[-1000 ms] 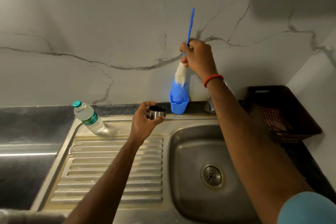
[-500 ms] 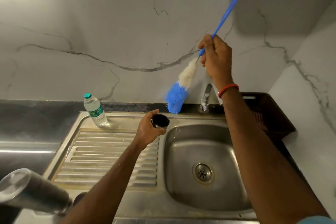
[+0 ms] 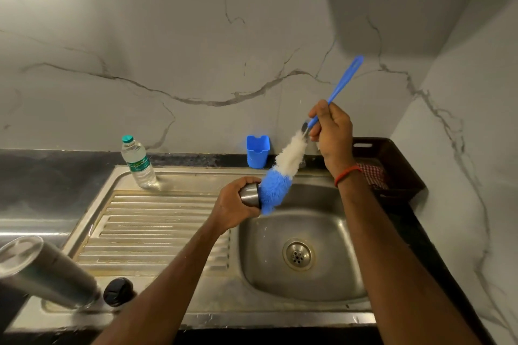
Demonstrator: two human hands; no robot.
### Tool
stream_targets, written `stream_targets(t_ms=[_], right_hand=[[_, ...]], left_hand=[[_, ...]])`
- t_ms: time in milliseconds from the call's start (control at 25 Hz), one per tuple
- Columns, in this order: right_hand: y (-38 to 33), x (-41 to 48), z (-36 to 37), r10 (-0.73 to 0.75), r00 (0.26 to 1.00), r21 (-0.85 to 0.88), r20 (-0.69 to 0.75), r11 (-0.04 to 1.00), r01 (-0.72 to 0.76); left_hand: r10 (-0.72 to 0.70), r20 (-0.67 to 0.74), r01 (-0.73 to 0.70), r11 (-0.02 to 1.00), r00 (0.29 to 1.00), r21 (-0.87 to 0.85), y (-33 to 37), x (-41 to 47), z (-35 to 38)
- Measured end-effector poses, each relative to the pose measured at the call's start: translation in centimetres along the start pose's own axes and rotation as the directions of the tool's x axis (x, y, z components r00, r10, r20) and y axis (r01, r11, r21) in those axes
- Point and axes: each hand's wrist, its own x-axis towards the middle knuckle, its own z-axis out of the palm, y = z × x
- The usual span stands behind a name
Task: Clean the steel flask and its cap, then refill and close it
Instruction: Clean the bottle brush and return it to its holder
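Head view, left hand (image 3: 232, 209) gripping cap (image 3: 250, 194), right hand (image 3: 332, 131) angling brush (image 3: 283, 169) in

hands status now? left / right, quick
Left hand: closed, holding the steel cap.
Right hand: closed, holding the bottle brush by its blue handle.

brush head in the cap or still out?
In: bottle brush blue tip meets the steel cap mouth, held sideways in left hand.

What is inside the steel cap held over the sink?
The bottle brush's blue bristle tip is at the steel cap's mouth, held by the left hand. The cap's interior is hidden.
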Motion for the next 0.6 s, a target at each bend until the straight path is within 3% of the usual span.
stream_targets(t_ms=[160,600], right_hand=[[1.6,-0.5,-3.1,0.06,0.991,0.129,-0.12,0.991,-0.044],[4.6,-0.6,-8.3,0.192,0.943,0.331,-0.272,0.939,-0.096]], left_hand=[[-0.023,0.041,0.023,1.0,0.999,-0.003,-0.1,-0.2,1.5],[-0.08,0.151,0.067,0.994,0.985,0.085,0.9,2.9,4.2]])
